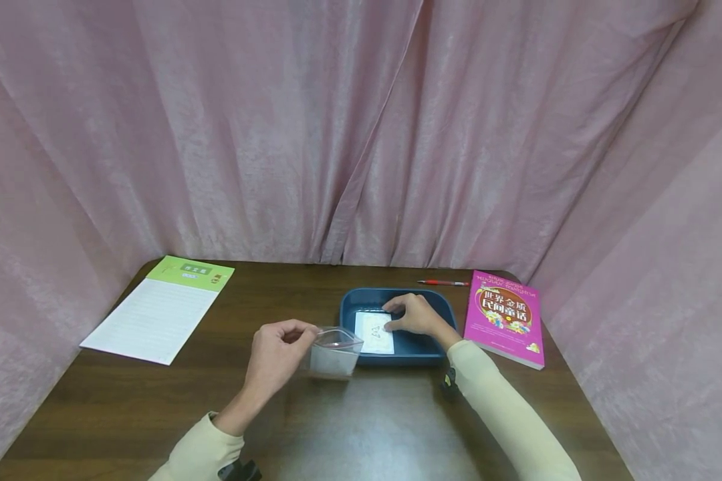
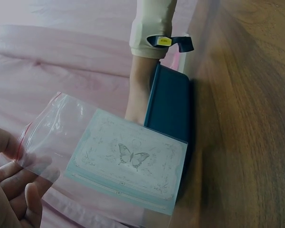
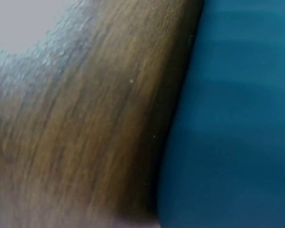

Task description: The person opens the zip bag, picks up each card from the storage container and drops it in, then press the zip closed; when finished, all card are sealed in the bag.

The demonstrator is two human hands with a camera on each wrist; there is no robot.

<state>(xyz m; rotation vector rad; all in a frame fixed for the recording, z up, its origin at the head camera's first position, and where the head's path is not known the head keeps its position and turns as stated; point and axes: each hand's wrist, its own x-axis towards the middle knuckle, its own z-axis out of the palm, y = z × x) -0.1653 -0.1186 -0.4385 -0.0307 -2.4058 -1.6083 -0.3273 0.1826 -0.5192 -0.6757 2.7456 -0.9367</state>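
Pinches the upper left edge of a clear zip bag (image 1: 335, 349) between thumb and fingers of the left hand (image 1: 279, 354), just below the centre of the head view. Holds inside the bag a pale card (image 2: 128, 161) with a butterfly print, plain to see at the centre of the left wrist view. Gapes slightly at the bag's mouth.

Reaches with the right hand (image 1: 418, 317) into a dark blue tray (image 1: 397, 361), right of centre, thumb and fingertip a little apart at the right part of a white card (image 1: 373, 337) in the tray's left half. Cannot tell a pinch from a light touch there. Cannot tell touching from apart between bag and tray in the lower middle.

Has a green-topped writing pad (image 1: 156, 310) at the left of the frame, a red pen (image 1: 443, 282) beyond the tray, and a pink book (image 1: 505, 317) at the right, all on a brown wooden table (image 1: 265, 287). Fills the upper frame with pink curtain (image 1: 247, 133).
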